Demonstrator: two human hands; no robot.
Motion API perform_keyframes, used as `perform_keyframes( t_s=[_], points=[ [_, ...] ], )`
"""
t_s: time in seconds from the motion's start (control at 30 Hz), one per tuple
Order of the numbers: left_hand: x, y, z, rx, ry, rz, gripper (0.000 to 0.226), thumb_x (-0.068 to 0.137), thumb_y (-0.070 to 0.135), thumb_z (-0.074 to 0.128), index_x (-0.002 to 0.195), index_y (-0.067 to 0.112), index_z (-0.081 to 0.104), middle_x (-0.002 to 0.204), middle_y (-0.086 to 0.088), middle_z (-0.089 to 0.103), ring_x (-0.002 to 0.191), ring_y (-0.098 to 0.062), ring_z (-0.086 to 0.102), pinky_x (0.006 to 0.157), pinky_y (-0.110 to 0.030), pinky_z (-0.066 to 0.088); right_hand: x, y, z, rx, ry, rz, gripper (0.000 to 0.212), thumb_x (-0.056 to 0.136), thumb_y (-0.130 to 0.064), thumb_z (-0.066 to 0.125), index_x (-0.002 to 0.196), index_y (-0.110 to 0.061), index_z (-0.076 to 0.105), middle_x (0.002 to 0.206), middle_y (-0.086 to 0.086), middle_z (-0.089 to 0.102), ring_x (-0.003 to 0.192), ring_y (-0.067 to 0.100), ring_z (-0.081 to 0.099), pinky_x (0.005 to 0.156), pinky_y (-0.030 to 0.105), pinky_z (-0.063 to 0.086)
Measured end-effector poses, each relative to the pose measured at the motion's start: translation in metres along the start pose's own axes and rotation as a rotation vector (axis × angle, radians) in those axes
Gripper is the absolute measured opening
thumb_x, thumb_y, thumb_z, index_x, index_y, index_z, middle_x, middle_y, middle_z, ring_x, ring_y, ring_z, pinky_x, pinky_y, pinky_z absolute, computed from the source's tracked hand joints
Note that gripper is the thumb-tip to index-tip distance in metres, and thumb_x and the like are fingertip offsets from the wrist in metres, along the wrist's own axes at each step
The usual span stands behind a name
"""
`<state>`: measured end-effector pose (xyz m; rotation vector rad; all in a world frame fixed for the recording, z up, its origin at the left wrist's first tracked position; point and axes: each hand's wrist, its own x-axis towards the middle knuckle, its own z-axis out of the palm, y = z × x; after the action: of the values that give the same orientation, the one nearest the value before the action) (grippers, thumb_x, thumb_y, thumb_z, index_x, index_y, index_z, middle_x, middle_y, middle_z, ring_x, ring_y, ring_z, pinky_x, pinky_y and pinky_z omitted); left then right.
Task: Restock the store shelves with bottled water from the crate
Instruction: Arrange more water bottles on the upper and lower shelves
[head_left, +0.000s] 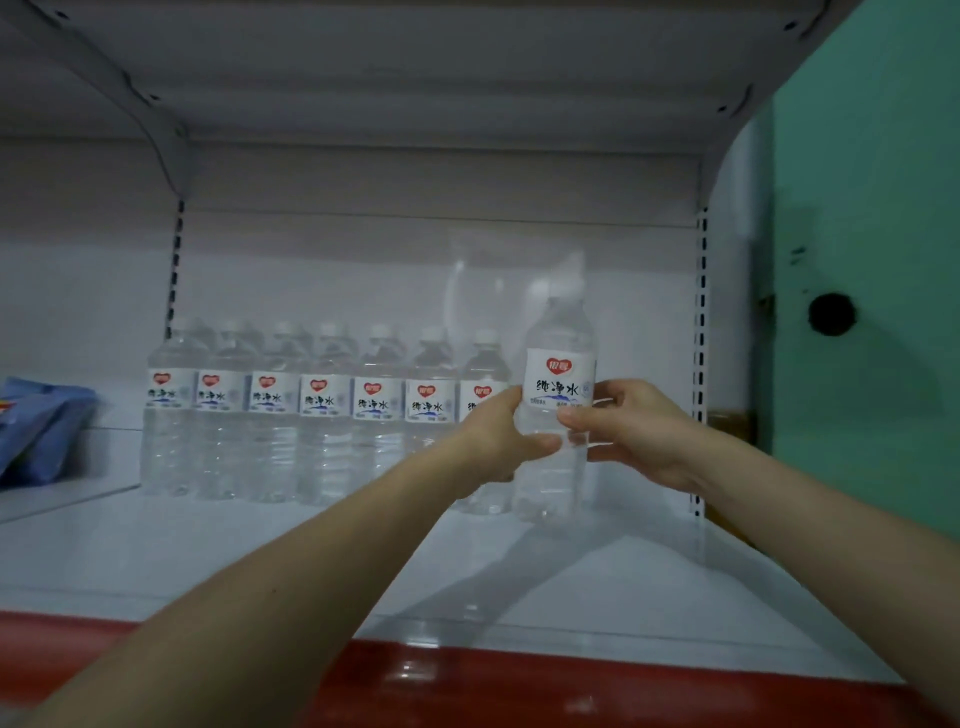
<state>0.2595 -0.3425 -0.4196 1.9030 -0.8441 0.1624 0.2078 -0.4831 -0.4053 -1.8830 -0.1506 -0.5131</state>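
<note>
Currently in hand: one water bottle, upright, label outward, at the right end of the row. Its base is at or just above the white shelf; contact unclear. The left hand and right hand each curl round its middle.

Placed: a row of seven bottles along the back, just beside it.

Outstanding, by judgement: the row looks one deep, so more rows are likely. The crate is not in view.

Adjacent: blue packets, far left.
</note>
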Motion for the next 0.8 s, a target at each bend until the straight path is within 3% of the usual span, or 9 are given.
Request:
perform_keyframes(
  t_s=[0.13, 0.23, 0.3, 0.4, 0.53, 0.67, 0.8],
  points=[
    [0.015, -0.015, 0.018, 0.054, -0.033, -0.067, 0.048, 0.089, 0.012, 0.059, 0.134, 0.017, 0.042, 0.084, 0.004, 0.048, 0.073, -0.011, 0.049, 0.064, -0.021, 0.048, 0.017, 0.027, -0.005, -0.022, -0.005, 0.057, 0.025, 0.083, -0.004, 0.066, 0.106, -0.006, 0.054, 0.106, 0.014, 0.065, 0.094, 0.029, 0.064, 0.095, 0.048, 0.049],
    [0.022, -0.022, 0.026, 0.077, -0.006, -0.070, 0.046, 0.090, 0.013, 0.060, 0.132, 0.016, 0.044, 0.085, 0.002, 0.048, 0.072, -0.014, 0.050, 0.066, -0.025, 0.050, 0.028, 0.040, -0.011, -0.031, -0.039, 0.072, 0.032, 0.085, -0.004, 0.064, 0.115, 0.000, 0.055, 0.111, 0.016, 0.066, 0.092, 0.026, 0.065, 0.084, 0.039, 0.054],
    [0.027, -0.024, 0.029, 0.094, 0.023, -0.083, 0.044, 0.090, 0.014, 0.060, 0.131, 0.017, 0.045, 0.091, -0.002, 0.052, 0.081, -0.021, 0.054, 0.077, -0.031, 0.051, 0.037, 0.043, -0.016, -0.065, -0.062, 0.074, 0.036, 0.084, -0.006, 0.066, 0.117, -0.001, 0.055, 0.109, 0.013, 0.067, 0.088, 0.021, 0.066, 0.075, 0.031, 0.055],
    [0.032, -0.026, 0.031, 0.082, 0.059, -0.111, 0.047, 0.089, 0.013, 0.061, 0.132, 0.020, 0.045, 0.112, -0.013, 0.058, 0.103, -0.030, 0.057, 0.091, -0.038, 0.050, 0.049, 0.043, -0.019, -0.188, -0.092, 0.098, 0.049, 0.076, -0.014, 0.075, 0.118, -0.006, 0.053, 0.110, 0.008, 0.066, 0.097, 0.020, 0.065, 0.080, 0.034, 0.054],
    [0.040, -0.031, 0.033, 0.071, 0.104, -0.132, 0.048, 0.087, 0.011, 0.062, 0.132, 0.021, 0.046, 0.120, -0.014, 0.057, 0.112, -0.032, 0.055, 0.096, -0.043, 0.048, 0.060, 0.046, -0.012, -0.272, -0.036, 0.083, 0.050, 0.069, -0.011, 0.080, 0.108, -0.011, 0.049, 0.104, 0.004, 0.062, 0.093, 0.018, 0.062, 0.077, 0.034, 0.052],
    [0.053, -0.038, 0.031, 0.145, 0.192, -0.144, 0.043, 0.083, 0.013, 0.067, 0.124, 0.013, 0.053, 0.113, -0.011, 0.062, 0.104, -0.031, 0.060, 0.087, -0.038, 0.053, 0.071, 0.051, -0.004, -0.233, -0.045, 0.054, 0.032, 0.073, -0.005, 0.075, 0.091, -0.019, 0.051, 0.097, 0.002, 0.062, 0.086, 0.017, 0.059, 0.076, 0.034, 0.048],
    [0.065, -0.041, 0.028, 0.324, 0.227, -0.191, 0.036, 0.084, 0.024, 0.067, 0.111, 0.002, 0.056, 0.098, -0.015, 0.065, 0.086, -0.028, 0.065, 0.068, -0.030, 0.048, 0.084, 0.056, -0.002, -0.217, -0.052, 0.061, 0.041, 0.075, -0.005, 0.073, 0.107, -0.012, 0.048, 0.104, 0.002, 0.061, 0.085, 0.014, 0.058, 0.071, 0.030, 0.047]
  ],
)
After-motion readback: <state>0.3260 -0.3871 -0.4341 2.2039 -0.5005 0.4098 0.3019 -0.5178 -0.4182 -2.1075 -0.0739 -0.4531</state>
